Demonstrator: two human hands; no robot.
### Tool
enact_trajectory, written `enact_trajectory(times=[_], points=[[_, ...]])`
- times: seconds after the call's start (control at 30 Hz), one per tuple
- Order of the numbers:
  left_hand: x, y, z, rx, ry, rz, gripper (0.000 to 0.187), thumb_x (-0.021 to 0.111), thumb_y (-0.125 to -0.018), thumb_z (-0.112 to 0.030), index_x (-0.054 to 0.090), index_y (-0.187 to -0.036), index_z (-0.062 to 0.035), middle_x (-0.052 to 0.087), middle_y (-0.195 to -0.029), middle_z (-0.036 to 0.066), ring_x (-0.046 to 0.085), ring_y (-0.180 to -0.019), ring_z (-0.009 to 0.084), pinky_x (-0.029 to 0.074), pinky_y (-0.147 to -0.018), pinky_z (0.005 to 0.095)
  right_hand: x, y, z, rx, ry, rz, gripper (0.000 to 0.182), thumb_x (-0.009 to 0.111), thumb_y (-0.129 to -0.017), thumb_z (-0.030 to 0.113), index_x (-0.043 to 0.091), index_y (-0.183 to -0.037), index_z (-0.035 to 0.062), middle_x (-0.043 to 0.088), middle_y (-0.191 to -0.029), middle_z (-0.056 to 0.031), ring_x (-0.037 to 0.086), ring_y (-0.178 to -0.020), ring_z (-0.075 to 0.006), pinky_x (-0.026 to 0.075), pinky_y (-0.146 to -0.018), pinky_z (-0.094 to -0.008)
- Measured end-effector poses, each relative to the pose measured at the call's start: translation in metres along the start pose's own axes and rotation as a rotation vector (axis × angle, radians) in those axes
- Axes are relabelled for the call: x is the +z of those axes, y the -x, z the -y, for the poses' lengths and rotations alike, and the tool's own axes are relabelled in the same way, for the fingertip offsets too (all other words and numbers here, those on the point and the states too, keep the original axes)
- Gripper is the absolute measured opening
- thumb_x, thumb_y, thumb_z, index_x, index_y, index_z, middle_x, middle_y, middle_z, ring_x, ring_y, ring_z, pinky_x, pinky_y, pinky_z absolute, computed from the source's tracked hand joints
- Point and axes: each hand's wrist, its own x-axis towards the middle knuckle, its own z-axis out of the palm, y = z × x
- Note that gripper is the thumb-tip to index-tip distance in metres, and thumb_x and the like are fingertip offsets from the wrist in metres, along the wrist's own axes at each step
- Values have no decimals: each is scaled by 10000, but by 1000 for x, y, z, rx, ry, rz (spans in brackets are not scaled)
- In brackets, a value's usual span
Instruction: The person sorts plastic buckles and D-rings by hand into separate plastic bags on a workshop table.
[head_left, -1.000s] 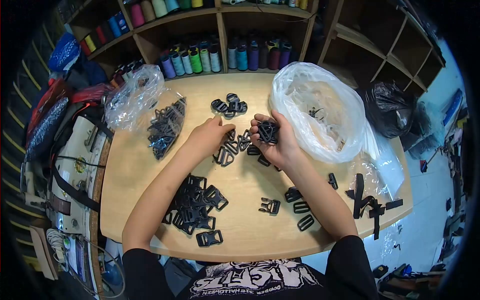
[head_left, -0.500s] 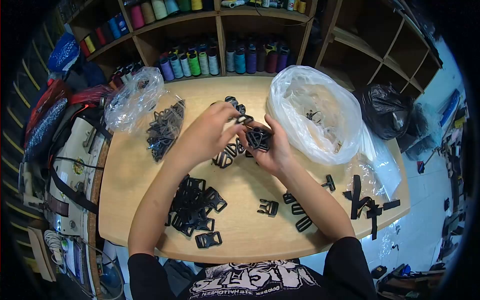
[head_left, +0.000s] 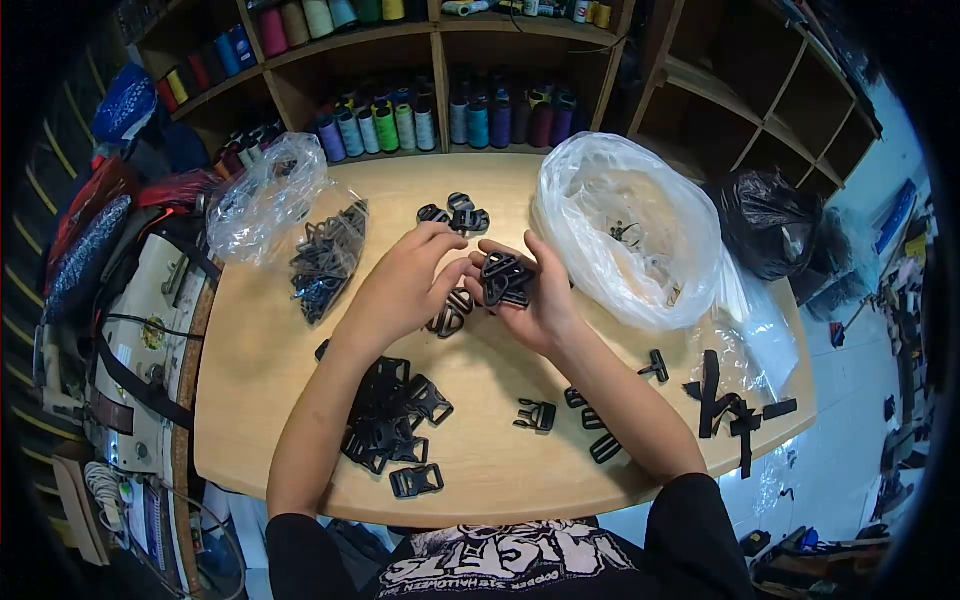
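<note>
Several black plastic buckle pieces (head_left: 506, 279) lie in the palm of my right hand (head_left: 540, 300), whose fingers curl up around them. Close beside it, on the left, is my left hand (head_left: 410, 280), with fingers bent toward the palm of the right; whether it pinches anything is hidden. Beyond both hands sits a small group of black buckles (head_left: 460, 214) on the table. More black slotted pieces (head_left: 447, 320) lie just below my left hand. A larger pile of black buckles (head_left: 385, 410) is beside my left forearm, and a single buckle (head_left: 536, 414) lies between the forearms.
On the wooden table (head_left: 260, 400) are a clear bag of black parts (head_left: 325, 260), a large open plastic bag (head_left: 630, 240) and black strap pieces (head_left: 735, 410). Shelves with thread spools (head_left: 385, 125) stand behind. A sewing machine (head_left: 150, 340) is at the left.
My left hand has drawn back slightly from the far buckle group, exposing it. The pieces in my right palm have shifted a little and more of them show.
</note>
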Motion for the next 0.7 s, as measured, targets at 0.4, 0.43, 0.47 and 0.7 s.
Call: enact_trajectory(times=[0.4,0.43,0.47,0.7], points=[[-10,4,63,-351,-216,431,356,571,-910,-319,645,-1058,-4,667,-964,205,635,-938,370,488,-858,437,112,-60,13,73,225,289,369,468,-1001,390,543,-942,33,549,-787,-66,517,-664,-160,420,-546,-294],[-10,8,63,-289,-241,421,385,576,-909,-347,640,-1074,-5,653,-1006,211,624,-971,372,487,-862,438,141,-64,13,-56,347,372,366,483,-995,388,547,-936,33,536,-769,-59,512,-656,-159,418,-544,-296],[-7,13,62,-226,-265,412,415,582,-908,-375,635,-1091,-6,639,-1048,218,613,-1004,374,485,-867,439,171,-67,9,-189,440,403,350,502,-989,372,548,-930,30,522,-757,-54,504,-654,-153,415,-543,-294],[4,13,47,-322,-351,487,523,647,-871,-386,571,-1230,-13,556,-1227,238,544,-1149,371,443,-988,410,265,-138,-52,-875,1970,664,442,571,-882,436,704,-944,18,684,-868,-221,666,-856,-388,526,-804,-424]])
